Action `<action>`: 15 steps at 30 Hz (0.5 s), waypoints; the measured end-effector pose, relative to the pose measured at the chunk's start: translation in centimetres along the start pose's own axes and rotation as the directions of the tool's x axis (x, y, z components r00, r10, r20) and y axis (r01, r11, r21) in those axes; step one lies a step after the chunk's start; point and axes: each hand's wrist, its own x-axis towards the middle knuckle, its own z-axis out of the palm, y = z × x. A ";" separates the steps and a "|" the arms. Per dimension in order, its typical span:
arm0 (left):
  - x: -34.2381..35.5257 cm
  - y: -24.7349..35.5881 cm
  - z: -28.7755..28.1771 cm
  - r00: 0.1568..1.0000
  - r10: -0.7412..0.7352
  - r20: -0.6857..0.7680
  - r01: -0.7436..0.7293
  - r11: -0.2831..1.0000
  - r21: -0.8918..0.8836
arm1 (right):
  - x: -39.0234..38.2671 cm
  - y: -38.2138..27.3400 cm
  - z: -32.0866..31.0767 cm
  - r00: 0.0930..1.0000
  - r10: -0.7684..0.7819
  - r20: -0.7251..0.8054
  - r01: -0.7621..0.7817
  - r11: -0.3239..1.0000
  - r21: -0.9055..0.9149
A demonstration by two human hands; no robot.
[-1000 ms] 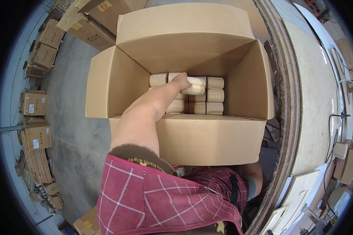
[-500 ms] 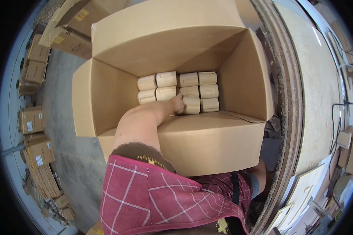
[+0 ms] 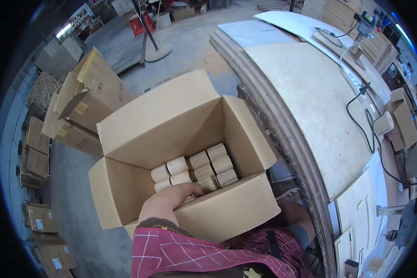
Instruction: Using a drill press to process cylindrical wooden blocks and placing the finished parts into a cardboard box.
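Note:
My left hand point(image 3: 188, 190) reaches down into an open cardboard box point(image 3: 234, 211). Its fingers curl against a pale wooden cylinder point(image 3: 207, 185) in the row nearest me; the fingertips are partly hidden. More wooden cylinders lie on their sides in rows on the box bottom, among them one at the far right point(image 3: 216, 151) and one at the far left point(image 3: 160, 173). My forearm covers part of the front left of the rows. My right hand is out of view.
The box flaps stand spread outward. To the right is a stack of large boards point(image 3: 292, 83) with a black cable point(image 3: 369, 121) and a white cylinder point(image 3: 383, 123). Tall cardboard boxes point(image 3: 102, 88) stand at left, with more cartons point(image 3: 37, 148) along the wall. A pole stand point(image 3: 158, 53) is beyond.
My view has tilted up and turned, so the box appears lower and rotated, and more of the workshop shows. My left hand stays inside the box by the front row.

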 end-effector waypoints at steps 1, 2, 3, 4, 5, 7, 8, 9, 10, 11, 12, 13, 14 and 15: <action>-1.9 -0.2 0.5 0.996 -0.032 -0.084 0.011 0.971 -0.239 | 1.1 1.3 0.3 1.000 -0.013 0.011 0.012 1.000 0.028; -3.3 -0.6 0.7 0.983 -0.076 -0.164 -0.009 0.886 -0.463 | 2.1 2.9 0.7 0.998 -0.062 0.006 0.062 0.998 -0.002; -3.8 -0.8 0.2 0.979 -0.093 -0.180 -0.001 0.886 -0.463 | 2.4 3.1 0.9 0.995 -0.103 -0.003 0.103 0.994 -0.036; -4.0 -1.2 -0.4 0.932 -0.018 -0.362 -0.096 0.951 -0.293 | 2.4 3.1 1.1 0.993 -0.121 0.002 0.120 0.990 0.079; -4.5 -1.6 -0.9 0.853 0.084 -0.516 -0.156 0.983 -0.099 | 2.6 2.9 1.1 0.992 -0.130 0.002 0.129 0.987 0.099; -8.7 -0.3 -3.1 0.776 0.092 -0.625 -0.255 0.951 -0.177 | 2.0 1.5 0.4 0.994 -0.102 -0.025 0.094 0.972 -0.213; -11.1 0.7 -4.1 0.722 0.095 -0.685 -0.313 0.928 -0.201 | 2.1 2.0 0.1 0.994 -0.100 -0.031 0.092 0.974 -0.205; -12.9 1.2 -4.7 0.646 0.073 -0.760 -0.375 0.898 -0.232 | 2.2 2.6 -0.2 0.997 -0.076 -0.026 0.068 0.973 -0.219; -14.6 2.0 -5.2 0.563 0.049 -0.825 -0.441 0.862 -0.250 | 2.1 3.2 -0.4 0.999 -0.048 -0.024 0.041 0.971 -0.234; -16.6 2.9 -5.7 0.477 0.054 -0.877 -0.490 0.845 -0.214 | 2.0 3.6 -0.6 0.998 -0.047 -0.029 0.039 0.974 -0.224; -18.8 4.2 -5.5 0.386 0.052 -0.921 -0.531 0.829 -0.176 | 1.9 4.1 -0.6 0.991 -0.121 -0.063 0.106 0.973 -0.205; -20.3 5.9 -4.7 0.380 0.049 -0.924 -0.525 0.834 -0.172 | 1.9 4.6 -0.7 0.976 -0.193 -0.097 0.172 0.967 -0.189; -21.6 7.8 -4.2 0.262 0.025 -0.965 -0.715 0.677 -0.177 | 1.8 5.3 -0.7 0.977 -0.187 -0.101 0.168 0.970 -0.174; -22.7 9.7 -3.7 0.149 -0.027 -0.989 -0.864 0.482 -0.143 | 2.0 5.8 -0.6 0.975 -0.197 -0.103 0.181 0.973 -0.145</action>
